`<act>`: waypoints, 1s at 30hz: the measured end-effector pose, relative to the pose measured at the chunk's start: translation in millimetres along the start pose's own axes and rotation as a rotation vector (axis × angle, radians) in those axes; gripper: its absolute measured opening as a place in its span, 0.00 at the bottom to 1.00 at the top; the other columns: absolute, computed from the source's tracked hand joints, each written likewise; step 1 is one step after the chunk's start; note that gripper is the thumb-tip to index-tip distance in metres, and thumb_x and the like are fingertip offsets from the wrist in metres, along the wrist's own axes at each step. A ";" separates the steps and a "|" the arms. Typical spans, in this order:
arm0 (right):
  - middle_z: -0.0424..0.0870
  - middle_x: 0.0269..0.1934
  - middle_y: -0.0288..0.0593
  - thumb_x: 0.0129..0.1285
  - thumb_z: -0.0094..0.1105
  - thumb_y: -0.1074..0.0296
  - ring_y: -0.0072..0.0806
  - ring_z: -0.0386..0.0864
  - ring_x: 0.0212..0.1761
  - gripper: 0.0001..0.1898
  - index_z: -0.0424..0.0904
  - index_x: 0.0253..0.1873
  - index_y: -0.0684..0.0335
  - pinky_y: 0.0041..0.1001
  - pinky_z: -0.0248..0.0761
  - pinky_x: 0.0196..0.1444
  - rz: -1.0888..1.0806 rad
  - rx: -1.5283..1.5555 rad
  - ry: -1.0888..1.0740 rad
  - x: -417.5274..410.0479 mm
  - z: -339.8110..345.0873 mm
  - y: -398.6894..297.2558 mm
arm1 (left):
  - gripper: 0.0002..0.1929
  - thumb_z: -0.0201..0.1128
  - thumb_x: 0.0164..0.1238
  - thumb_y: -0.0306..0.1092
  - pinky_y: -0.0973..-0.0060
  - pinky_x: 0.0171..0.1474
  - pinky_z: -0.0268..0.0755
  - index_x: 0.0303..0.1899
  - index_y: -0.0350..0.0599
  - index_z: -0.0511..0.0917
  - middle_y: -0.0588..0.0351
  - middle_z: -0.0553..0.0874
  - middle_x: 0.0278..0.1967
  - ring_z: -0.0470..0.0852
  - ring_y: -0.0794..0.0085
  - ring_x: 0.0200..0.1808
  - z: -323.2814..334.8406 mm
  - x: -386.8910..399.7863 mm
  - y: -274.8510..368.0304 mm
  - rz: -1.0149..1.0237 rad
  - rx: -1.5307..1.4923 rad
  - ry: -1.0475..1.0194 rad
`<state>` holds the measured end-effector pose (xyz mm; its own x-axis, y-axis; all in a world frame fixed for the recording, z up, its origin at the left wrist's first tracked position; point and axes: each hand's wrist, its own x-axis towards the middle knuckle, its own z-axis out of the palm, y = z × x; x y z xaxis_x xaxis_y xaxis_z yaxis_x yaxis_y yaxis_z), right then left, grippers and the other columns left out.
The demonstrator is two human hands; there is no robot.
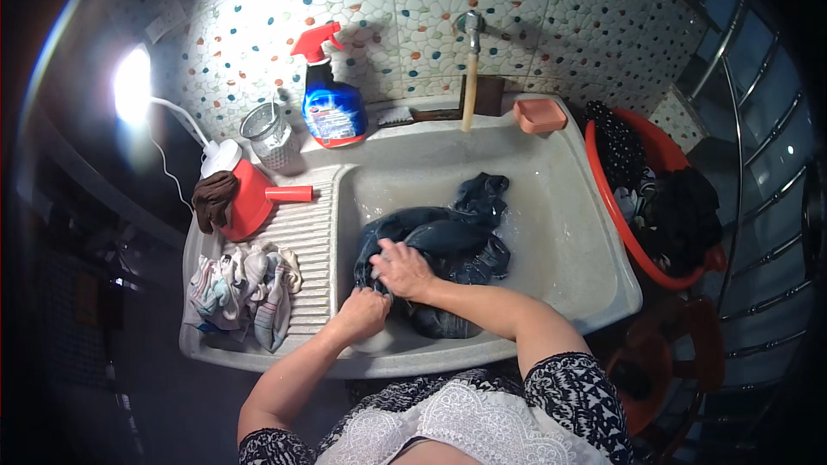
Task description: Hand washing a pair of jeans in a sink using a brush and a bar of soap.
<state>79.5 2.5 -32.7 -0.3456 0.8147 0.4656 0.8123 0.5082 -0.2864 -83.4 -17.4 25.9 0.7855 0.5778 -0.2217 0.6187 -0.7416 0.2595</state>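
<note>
A dark blue wet garment, which looks like denim trousers, lies bunched in shallow cloudy water in the stone washing sink. My left hand is closed in a fist on the cloth by the left wall of the basin. Just above it, my right hand rests on the same garment, palm down with its fingers apart. Something pale shows beneath those fingers; I cannot tell whether it is soap or foam. Left of the basin is the ribbed washboard, part of the sink.
Several light socks lie on the washboard's left. Behind them are a red dipper with a brown cloth, a lit lamp and a spray bottle. A tap, pink soap dish and red laundry basin stand farther right.
</note>
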 end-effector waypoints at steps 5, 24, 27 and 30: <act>0.67 0.51 0.52 0.61 0.49 0.61 0.46 0.69 0.48 0.14 0.71 0.49 0.59 0.41 0.68 0.45 0.489 -0.380 -0.050 -2.2 -6.2 109.9 | 0.12 0.47 0.65 0.32 0.61 0.43 0.69 0.36 0.41 0.80 0.49 0.84 0.33 0.81 0.55 0.40 -30.9 -14.9 9.6 0.016 0.031 0.001; 0.58 0.62 0.60 0.61 0.49 0.65 0.54 0.69 0.52 0.17 0.64 0.53 0.65 0.47 0.69 0.50 0.522 -0.318 -0.201 1.4 -29.4 103.8 | 0.13 0.54 0.54 0.32 0.59 0.51 0.65 0.39 0.57 0.83 0.54 0.84 0.37 0.81 0.60 0.45 -22.6 -4.0 18.9 -0.002 0.175 -0.403; 0.74 0.47 0.58 0.60 0.47 0.65 0.47 0.75 0.42 0.11 0.69 0.44 0.66 0.39 0.72 0.46 0.672 -0.039 0.263 4.0 -41.7 142.2 | 0.18 0.54 0.52 0.31 0.60 0.53 0.67 0.45 0.61 0.83 0.52 0.85 0.39 0.82 0.58 0.46 -27.0 2.1 21.1 -0.057 0.003 -0.393; 0.73 0.27 0.44 0.62 0.47 0.66 0.37 0.78 0.33 0.08 0.65 0.37 0.65 0.37 0.76 0.35 1.109 1.076 0.398 1.0 -93.3 193.0 | 0.22 0.53 0.50 0.30 0.64 0.50 0.71 0.49 0.62 0.81 0.50 0.84 0.40 0.81 0.59 0.46 -27.8 -1.2 16.2 -0.065 -0.016 -0.411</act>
<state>279.7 75.3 -9.3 0.4432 0.8648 -0.2361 -0.1877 -0.1680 -0.9678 -73.9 -20.6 56.5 0.6759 0.4361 -0.5942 0.6691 -0.7010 0.2466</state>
